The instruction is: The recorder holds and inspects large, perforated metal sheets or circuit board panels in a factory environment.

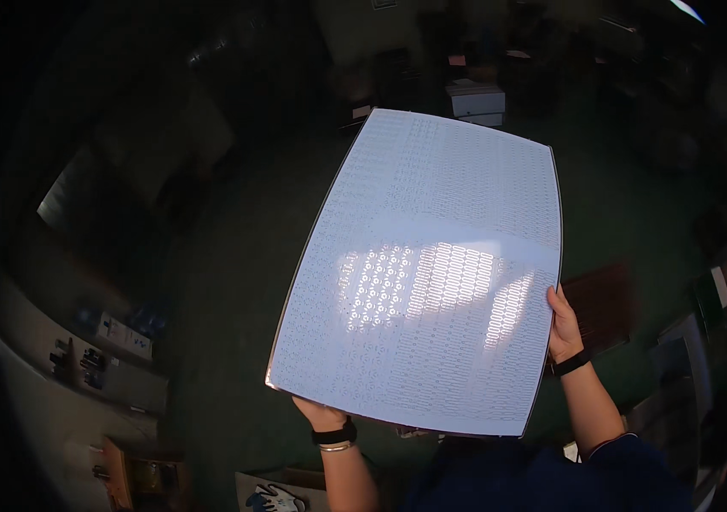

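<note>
A large, glossy, pale-blue patterned panel (pixel 431 213) is held up over the floor, tilted. Rows of small round and long oval shapes cover its face, and bright light reflects off its middle. At its lower left edge is my left hand (pixel 321 416), its fingers hidden beneath the panel. My right hand (pixel 564 328) grips the right edge, with the thumb at the rim and the other fingers out of sight behind. Both wrists wear dark bands.
Dark green floor (pixel 218 324) surrounds the panel. A bench (pixel 141 388) with small dark items stands at left, above a wooden box (pixel 124 478). Work gloves (pixel 274 497) lie at the bottom. A reddish-brown board (pixel 602 299) is behind my right hand; a white box (pixel 477 104) stands far off.
</note>
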The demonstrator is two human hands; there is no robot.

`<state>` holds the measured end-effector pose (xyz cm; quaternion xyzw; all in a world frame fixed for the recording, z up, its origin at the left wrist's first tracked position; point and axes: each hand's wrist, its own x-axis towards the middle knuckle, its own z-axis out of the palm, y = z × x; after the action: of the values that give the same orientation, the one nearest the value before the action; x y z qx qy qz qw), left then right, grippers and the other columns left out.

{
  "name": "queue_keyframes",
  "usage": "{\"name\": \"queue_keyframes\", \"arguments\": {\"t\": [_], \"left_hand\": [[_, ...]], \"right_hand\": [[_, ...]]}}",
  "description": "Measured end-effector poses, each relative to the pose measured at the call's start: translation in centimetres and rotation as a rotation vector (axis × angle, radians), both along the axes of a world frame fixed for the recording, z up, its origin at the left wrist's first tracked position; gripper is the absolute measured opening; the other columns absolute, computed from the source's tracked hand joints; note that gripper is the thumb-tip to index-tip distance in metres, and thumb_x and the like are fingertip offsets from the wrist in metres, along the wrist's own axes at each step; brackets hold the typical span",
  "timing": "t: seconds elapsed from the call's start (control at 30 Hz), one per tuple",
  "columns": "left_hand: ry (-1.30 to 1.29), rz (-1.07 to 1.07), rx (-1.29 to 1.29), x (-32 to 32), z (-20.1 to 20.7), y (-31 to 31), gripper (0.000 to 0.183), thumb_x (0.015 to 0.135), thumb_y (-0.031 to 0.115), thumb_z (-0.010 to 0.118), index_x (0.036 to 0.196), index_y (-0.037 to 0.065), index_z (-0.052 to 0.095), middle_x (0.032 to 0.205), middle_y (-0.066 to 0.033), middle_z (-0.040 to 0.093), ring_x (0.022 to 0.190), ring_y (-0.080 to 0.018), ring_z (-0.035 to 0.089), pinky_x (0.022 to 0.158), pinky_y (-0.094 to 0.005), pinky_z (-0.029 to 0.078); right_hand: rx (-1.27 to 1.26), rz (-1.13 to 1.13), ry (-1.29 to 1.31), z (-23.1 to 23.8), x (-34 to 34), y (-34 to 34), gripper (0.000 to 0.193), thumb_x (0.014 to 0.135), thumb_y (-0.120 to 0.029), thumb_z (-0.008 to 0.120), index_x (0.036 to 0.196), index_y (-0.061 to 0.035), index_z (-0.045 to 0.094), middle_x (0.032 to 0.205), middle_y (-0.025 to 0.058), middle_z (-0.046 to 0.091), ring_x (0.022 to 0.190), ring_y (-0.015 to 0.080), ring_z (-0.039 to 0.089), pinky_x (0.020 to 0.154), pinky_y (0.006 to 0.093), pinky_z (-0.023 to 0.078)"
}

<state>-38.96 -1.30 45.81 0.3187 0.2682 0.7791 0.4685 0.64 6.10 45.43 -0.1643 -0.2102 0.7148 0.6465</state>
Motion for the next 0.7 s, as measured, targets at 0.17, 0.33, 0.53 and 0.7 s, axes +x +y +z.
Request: {"name": "queue_keyframes", "arguments": {"t": [0.17,0.33,0.53,0.7], "left_hand": [[-0.416,-0.144,-0.273,8.5,-1.1,0.4,0.047,0.097,0.033,0.048,0.136,0.009,0.039,0.133,-0.0033,0.046,0.121,-0.0190,0.042,0.103,-0.0361,0.036],[-0.339,-0.168,-0.258,8.7,-2.5,1.8,0.047,0.097,0.029,0.048,0.136,0.004,0.037,0.131,-0.0046,0.047,0.120,-0.0212,0.044,0.101,-0.0374,0.037],[0.017,-0.027,-0.221,3.9,-1.9,1.7,0.038,0.097,0.021,0.049,0.127,-0.001,0.046,0.121,-0.0103,0.056,0.108,-0.0192,0.054,0.094,-0.0333,0.042],[0.076,-0.007,-0.258,2.4,-1.9,1.4,0.029,0.096,0.017,0.051,0.118,-0.001,0.052,0.114,-0.0095,0.060,0.100,-0.0170,0.056,0.092,-0.0311,0.042]], "right_hand": [[0.028,-0.067,-0.032,-0.2,-0.3,-1.6,0.044,0.092,-0.010,0.056,0.133,-0.0054,0.043,0.125,0.0081,0.055,0.116,0.0206,0.052,0.098,0.0380,0.044],[0.106,-0.055,-0.142,0.8,5.5,-3.1,0.040,0.094,-0.019,0.054,0.128,-0.0005,0.047,0.125,0.0097,0.056,0.115,0.0208,0.053,0.096,0.0337,0.046],[0.146,-0.625,-0.132,3.3,16.2,-4.2,0.039,0.099,-0.021,0.044,0.131,0.0010,0.044,0.125,0.0133,0.054,0.116,0.0209,0.053,0.097,0.0311,0.045],[-0.045,-0.597,-0.762,3.8,20.8,-8.8,0.039,0.097,-0.026,0.050,0.124,0.0021,0.052,0.078,0.0037,0.066,0.061,0.0063,0.058,0.056,0.0189,0.046]]}}
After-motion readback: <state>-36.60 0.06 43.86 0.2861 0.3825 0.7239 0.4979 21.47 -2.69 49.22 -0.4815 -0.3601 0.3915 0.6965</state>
